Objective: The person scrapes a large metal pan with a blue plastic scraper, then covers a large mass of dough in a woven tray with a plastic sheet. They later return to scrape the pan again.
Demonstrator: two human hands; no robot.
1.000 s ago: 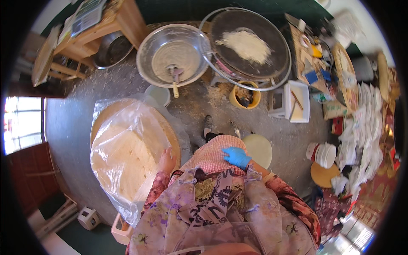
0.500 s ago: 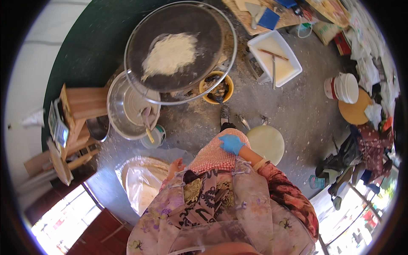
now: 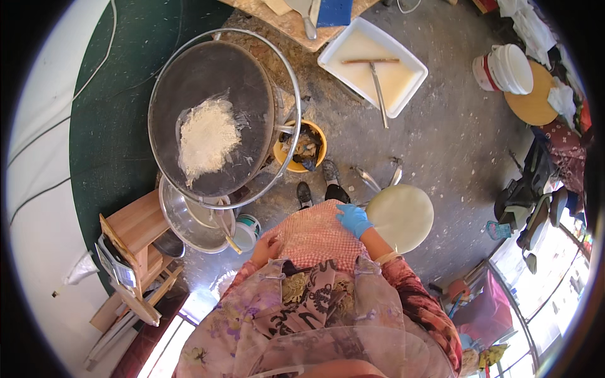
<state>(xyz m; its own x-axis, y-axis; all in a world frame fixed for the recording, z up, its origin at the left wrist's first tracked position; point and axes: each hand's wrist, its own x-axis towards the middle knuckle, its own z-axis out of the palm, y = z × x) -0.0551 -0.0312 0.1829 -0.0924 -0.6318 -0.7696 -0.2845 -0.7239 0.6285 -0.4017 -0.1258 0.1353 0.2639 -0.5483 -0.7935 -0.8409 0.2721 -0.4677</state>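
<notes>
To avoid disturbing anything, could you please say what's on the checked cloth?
The gloved right hand rests on the checked cloth; the bare left hand is at its left edge. The hands hide whatever's beneath.

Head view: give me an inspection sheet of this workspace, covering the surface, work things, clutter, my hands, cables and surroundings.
Surface: round dark plate bearing a pale patch.
Work things: red-checked cloth at both hands; steel bowl; white tub of pale liquid, T-shaped tool resting in it.
Clutter: yellow bucket of dark scraps; stacked white buckets.
Hands: right, blue-gloved, on the cloth; left, bare, at its left edge, grip unclear.
Cables: thin lines along the pale wall.
Surroundings: speckled grey floor; round pale stool beside the right hand.
</notes>
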